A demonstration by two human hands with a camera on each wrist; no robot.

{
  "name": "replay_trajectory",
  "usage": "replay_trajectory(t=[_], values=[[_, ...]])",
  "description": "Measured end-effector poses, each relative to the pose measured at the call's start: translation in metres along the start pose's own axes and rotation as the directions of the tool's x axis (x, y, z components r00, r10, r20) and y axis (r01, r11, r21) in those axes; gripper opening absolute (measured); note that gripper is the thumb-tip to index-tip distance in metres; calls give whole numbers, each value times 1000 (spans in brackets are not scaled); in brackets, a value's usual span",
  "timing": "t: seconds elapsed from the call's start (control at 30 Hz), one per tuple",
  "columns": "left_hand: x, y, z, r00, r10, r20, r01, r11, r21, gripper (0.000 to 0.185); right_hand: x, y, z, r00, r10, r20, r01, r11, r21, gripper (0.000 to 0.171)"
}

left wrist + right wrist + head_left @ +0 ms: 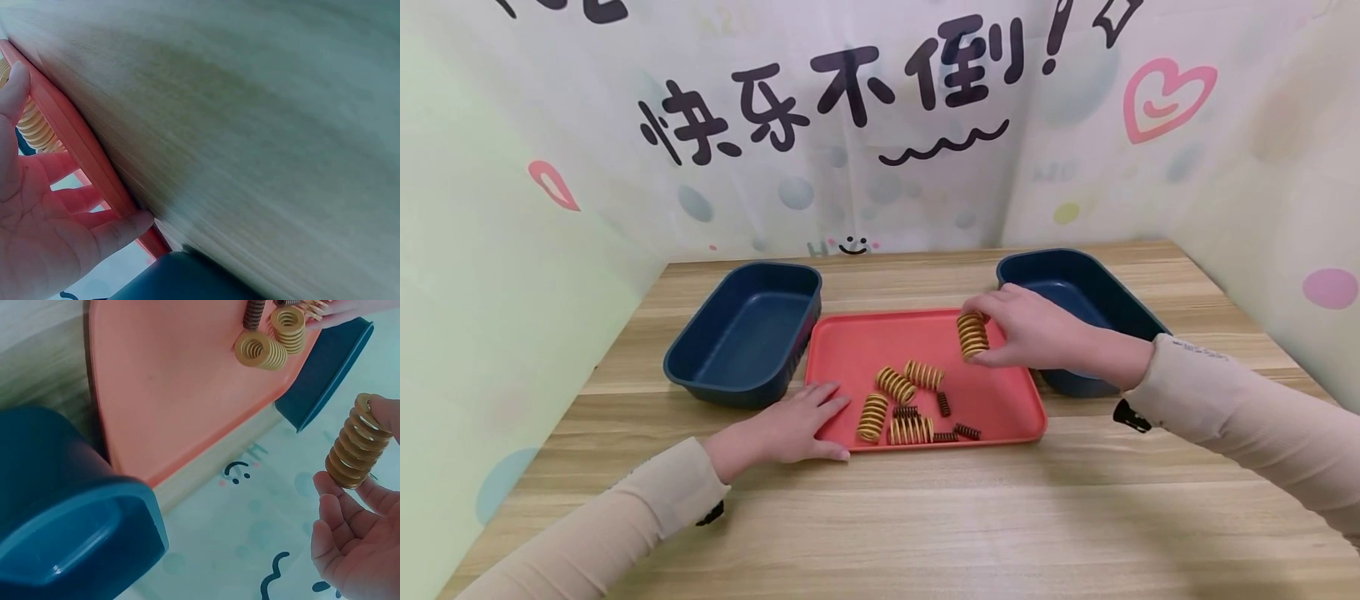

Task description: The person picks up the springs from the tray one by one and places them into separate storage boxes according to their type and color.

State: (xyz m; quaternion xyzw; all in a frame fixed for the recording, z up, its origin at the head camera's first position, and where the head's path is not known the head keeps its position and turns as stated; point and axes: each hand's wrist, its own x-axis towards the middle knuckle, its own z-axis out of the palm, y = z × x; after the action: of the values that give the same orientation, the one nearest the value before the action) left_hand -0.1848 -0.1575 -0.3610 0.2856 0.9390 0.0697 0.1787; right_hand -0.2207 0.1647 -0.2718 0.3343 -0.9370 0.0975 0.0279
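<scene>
Right hand (1028, 327): you pinch a yellow spring (973, 337) by its ends. Left hand (792, 425): fingers spread, touching red tray (853, 346).

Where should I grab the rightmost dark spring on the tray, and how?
Pinch the rightmost dark spring across its right half, probably from above right: it lies on its side, that end is free, and its left end sits close to another dark spring.
</scene>
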Motion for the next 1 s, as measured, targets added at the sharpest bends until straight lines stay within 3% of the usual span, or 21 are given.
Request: replay_trajectory(t=[1.0], values=[[1, 1, 0, 1000, 14, -3, -14, 1000, 1, 81, -10, 17, -20, 996, 80, -35, -80, 997, 0, 49]])
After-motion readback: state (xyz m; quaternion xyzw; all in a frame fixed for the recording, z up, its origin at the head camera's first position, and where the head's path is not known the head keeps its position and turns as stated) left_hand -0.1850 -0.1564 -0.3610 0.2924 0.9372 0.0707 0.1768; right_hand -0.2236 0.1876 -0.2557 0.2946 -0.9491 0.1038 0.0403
